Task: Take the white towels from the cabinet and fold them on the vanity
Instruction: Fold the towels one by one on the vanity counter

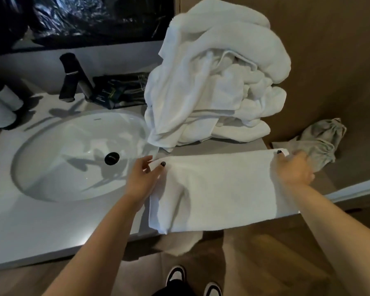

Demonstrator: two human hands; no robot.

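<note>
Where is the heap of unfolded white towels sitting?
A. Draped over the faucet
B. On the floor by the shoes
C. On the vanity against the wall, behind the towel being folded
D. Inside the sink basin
C: the heap of unfolded towels rests on the vanity behind the flat towel that both hands hold by its far corners.

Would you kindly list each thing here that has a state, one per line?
Towel: spread flat on vanity, near edge overhanging.
Towel pile: unfolded, heaped.
Left hand: pinching towel's left corner.
Right hand: pinching right corner.
Faucet: no water running.
Sink: empty.
</note>
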